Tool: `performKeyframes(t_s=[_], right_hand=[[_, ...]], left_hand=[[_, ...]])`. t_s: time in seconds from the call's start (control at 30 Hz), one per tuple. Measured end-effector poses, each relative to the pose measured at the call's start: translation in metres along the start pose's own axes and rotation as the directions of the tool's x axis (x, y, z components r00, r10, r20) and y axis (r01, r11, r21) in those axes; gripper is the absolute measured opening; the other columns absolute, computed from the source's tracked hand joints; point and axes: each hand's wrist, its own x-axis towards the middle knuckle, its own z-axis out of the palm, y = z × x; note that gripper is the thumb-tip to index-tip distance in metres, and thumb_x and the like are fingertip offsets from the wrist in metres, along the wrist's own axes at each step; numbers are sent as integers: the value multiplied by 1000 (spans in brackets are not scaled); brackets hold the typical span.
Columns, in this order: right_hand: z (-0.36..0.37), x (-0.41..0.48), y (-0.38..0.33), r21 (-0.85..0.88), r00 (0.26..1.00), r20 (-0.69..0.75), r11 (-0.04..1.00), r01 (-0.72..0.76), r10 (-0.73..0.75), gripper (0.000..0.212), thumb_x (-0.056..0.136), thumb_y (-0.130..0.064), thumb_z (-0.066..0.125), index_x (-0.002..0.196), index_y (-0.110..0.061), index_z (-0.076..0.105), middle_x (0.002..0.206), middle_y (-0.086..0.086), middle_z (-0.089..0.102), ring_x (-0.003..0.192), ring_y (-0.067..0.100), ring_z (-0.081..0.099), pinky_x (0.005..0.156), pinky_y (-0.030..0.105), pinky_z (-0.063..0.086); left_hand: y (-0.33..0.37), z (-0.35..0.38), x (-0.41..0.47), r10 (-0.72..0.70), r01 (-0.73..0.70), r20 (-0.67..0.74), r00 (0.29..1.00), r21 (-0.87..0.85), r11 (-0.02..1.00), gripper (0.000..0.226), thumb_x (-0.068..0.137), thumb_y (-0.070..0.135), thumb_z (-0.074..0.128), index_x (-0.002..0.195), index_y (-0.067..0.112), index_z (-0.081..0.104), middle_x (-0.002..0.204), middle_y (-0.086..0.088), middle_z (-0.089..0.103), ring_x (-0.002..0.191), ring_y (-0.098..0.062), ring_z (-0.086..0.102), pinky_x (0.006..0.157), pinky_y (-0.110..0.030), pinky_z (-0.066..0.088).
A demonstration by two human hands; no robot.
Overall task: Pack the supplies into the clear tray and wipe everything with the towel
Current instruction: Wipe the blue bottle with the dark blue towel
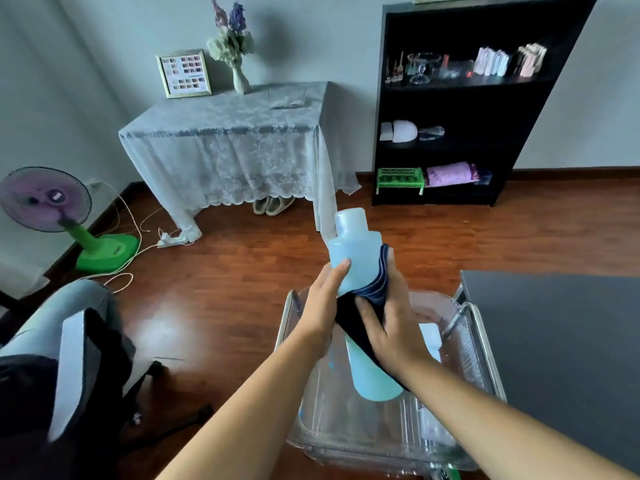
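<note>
A tall light-blue plastic bottle is held upright and slightly tilted above the clear tray. My left hand grips the bottle's middle from the left. My right hand presses a dark blue towel against the bottle's right side, with the cloth wrapped around its middle. The bottle's lower end shows below the towel, over the tray. Inside the tray a white item lies partly hidden behind my right hand.
The tray rests on a metal-framed cart beside a dark tabletop on the right. A black office chair stands at the left. Farther off are a lace-covered table, a black shelf and a green fan.
</note>
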Motion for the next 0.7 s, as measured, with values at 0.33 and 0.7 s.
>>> performKeyframes(t_s=[0.33,0.7], right_hand=[[-11,33,-25,-16,995,94,999,-36,37,70,95,-40,47,150,-36,5,156,-13,21,141,0,21,117,30,22],[-27,9,-28,-291,962,224,931,219,-156,64,90,-52,39,145,-48,6,159,-3,-13,147,19,-6,118,41,10]], left_hand=[[2,2,-13,50,-34,135,990,-113,993,52,82,65,54,130,47,43,112,17,69,100,-4,67,67,-22,55],[17,-4,-6,22,39,230,973,-258,965,38,96,46,43,134,50,43,129,4,63,116,-21,61,85,-34,55]])
